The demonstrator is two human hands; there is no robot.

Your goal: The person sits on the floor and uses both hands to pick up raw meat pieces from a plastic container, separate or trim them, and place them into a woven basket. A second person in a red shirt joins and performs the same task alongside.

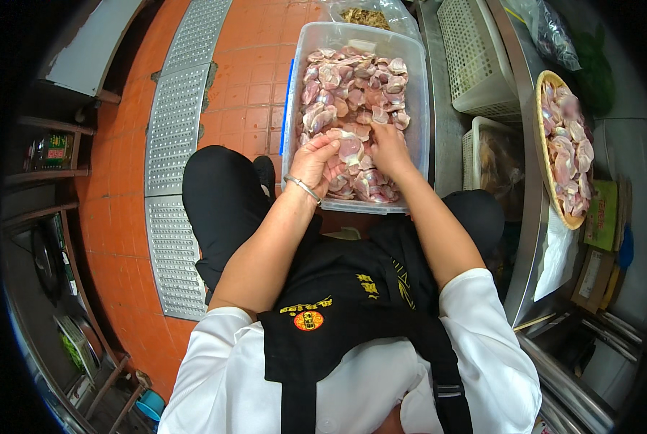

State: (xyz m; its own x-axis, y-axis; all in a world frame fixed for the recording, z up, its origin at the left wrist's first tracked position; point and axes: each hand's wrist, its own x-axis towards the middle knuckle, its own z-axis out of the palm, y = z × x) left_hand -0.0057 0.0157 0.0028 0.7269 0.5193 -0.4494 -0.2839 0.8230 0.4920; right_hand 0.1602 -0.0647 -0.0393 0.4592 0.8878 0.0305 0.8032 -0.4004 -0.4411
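A clear plastic tub (420, 125) with a blue clip on its left side stands before me, filled with raw poultry gizzards (329, 76). My left hand (317, 161), with a metal bangle at the wrist, holds one flattened pale pink gizzard (350, 148) between thumb and fingers above the near half of the tub. My right hand (389, 149) reaches into the tub just right of that piece, fingers pointing down among the gizzards. Its fingertips are partly hidden, so whether they grip a piece cannot be told.
On the steel counter at right lies a woven basket (543, 146) heaped with similar meat. White perforated plastic baskets (472, 59) stand right of the tub. A clear bag of dried brown food (365, 18) lies beyond it. Metal drain covers (177, 125) cross the red tiled floor at left.
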